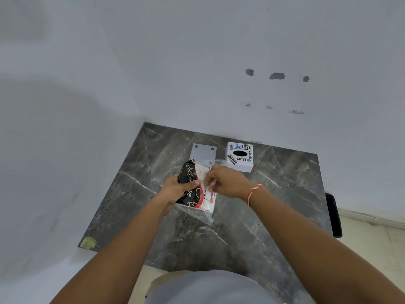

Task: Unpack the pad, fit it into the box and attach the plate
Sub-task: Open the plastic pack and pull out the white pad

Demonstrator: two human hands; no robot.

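A packet of white pad (207,201) in a black, red and clear plastic wrapper (188,172) is held above the dark marble slab (274,194). My left hand (175,189) grips the black printed side of the wrapper. My right hand (225,183) pinches the clear plastic at the wrapper's right side, and white pad shows under its fingers. Behind the hands stands a white box (240,157) with stickers and a black oval opening on top. A flat grey plate (203,152) with two holes lies to the box's left, its near edge hidden by the packet.
White walls close the slab in at the back and left. A black object (333,213) leans at the slab's right edge. A light floor (372,249) shows to the right. A yellowish sticker (88,242) marks the slab's near left corner.
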